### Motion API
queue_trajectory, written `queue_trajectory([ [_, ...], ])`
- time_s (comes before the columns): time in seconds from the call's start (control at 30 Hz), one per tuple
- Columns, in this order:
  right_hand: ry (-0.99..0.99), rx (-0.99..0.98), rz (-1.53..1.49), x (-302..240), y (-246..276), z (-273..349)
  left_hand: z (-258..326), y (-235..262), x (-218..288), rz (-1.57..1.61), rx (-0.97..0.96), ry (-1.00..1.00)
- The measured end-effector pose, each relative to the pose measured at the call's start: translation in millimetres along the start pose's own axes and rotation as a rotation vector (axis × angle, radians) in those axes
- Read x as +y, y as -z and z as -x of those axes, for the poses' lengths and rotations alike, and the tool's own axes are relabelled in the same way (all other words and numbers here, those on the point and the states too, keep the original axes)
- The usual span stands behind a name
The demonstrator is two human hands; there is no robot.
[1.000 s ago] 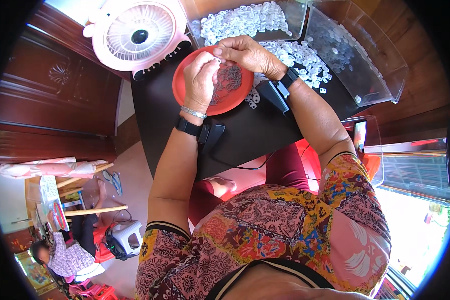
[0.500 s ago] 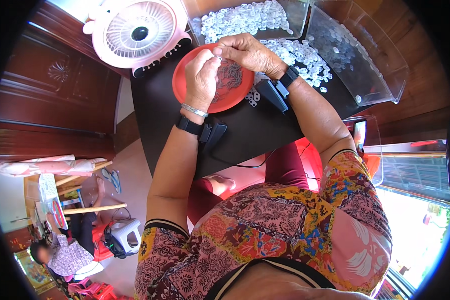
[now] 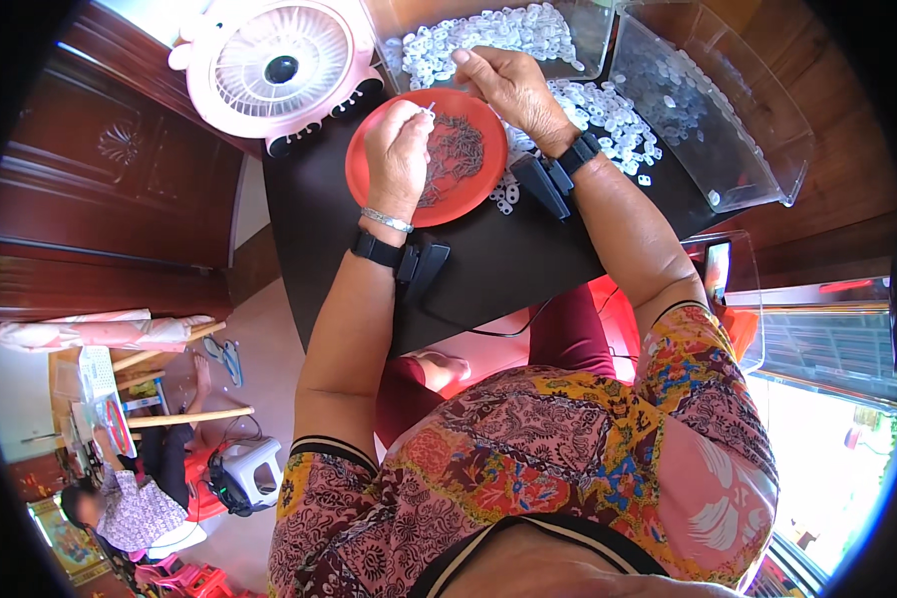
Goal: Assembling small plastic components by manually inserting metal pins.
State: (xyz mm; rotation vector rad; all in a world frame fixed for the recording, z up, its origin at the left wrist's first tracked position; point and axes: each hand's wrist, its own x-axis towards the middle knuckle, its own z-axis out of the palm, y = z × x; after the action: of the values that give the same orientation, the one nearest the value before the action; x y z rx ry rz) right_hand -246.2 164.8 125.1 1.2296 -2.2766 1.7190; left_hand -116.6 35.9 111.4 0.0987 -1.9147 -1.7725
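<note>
Over the left side of a red plate [image 3: 483, 187], my left hand [image 3: 399, 149] is closed in a pinch. A small white plastic piece [image 3: 431, 108] sticks out at its fingertips; its exact form is too small to read. Thin grey metal pieces [image 3: 458, 149], like small pins or screws, lie in a loose heap on the plate. My right hand [image 3: 516, 92] hovers past the plate's far right rim, thumb apart from the fingers, with nothing visible in it. Below and beside it spreads a pile of small white plastic pieces with holes [image 3: 608, 120].
A clear bin [image 3: 590, 35] of white pieces stands at the far edge, another clear bin [image 3: 738, 130] at the right. A pink fan [image 3: 281, 70] stands far left on the black table [image 3: 339, 289]. A person [image 3: 145, 508] sits at lower left.
My right hand has drawn away from the left, up and to the right, its thumb now apart from the fingers. The left hand stays over the plate, still holding the white piece.
</note>
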Motion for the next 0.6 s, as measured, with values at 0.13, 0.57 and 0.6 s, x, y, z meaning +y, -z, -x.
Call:
queue_trajectory([
  [0.13, 0.138, 0.085, 0.177, -3.5, -2.0, 1.1, 0.3, -1.4, -3.0, -0.020, 0.022, -0.035],
  [0.57, 0.324, -0.072, 0.599, -16.1, 70.3, -12.8, -15.1, 1.5, 37.0, 0.083, 0.072, -0.119],
  [0.6, 0.296, -0.150, 0.669, -4.9, 75.6, -11.6, -13.1, 2.4, 47.1, 0.082, 0.057, -0.156],
])
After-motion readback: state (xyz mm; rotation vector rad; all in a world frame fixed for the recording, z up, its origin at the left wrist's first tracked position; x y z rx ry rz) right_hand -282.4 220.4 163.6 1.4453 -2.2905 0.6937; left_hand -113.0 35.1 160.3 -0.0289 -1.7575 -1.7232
